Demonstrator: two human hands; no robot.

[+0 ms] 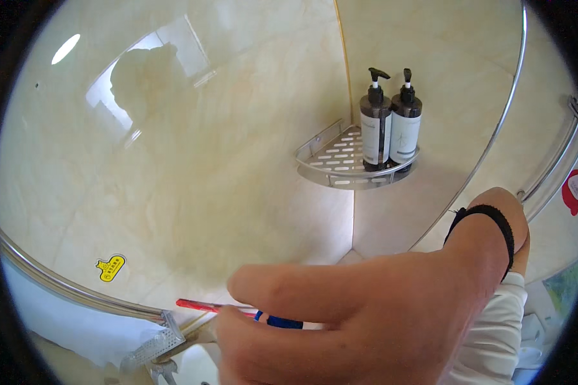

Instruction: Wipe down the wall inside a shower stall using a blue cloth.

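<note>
My right hand (347, 317) reaches in from the right across the lower middle, with a black band (498, 216) round the wrist. Between its fingers it holds a slender red and blue object (200, 305). The red end sticks out to the left past the fingertips, and the blue part shows between them. The fingers hide the rest, and I cannot tell exactly what it is. Behind lies a glossy beige tiled wall (212, 192). My left hand is out of view.
A metal corner shelf (337, 171) holds two dark pump bottles (375, 127) (405, 127) with pale labels. A yellow cartoon sticker (111, 268) is on the wall. A curved metal rail (86, 293) runs along the lower left. Towards the right edge is a metal bar (551, 161).
</note>
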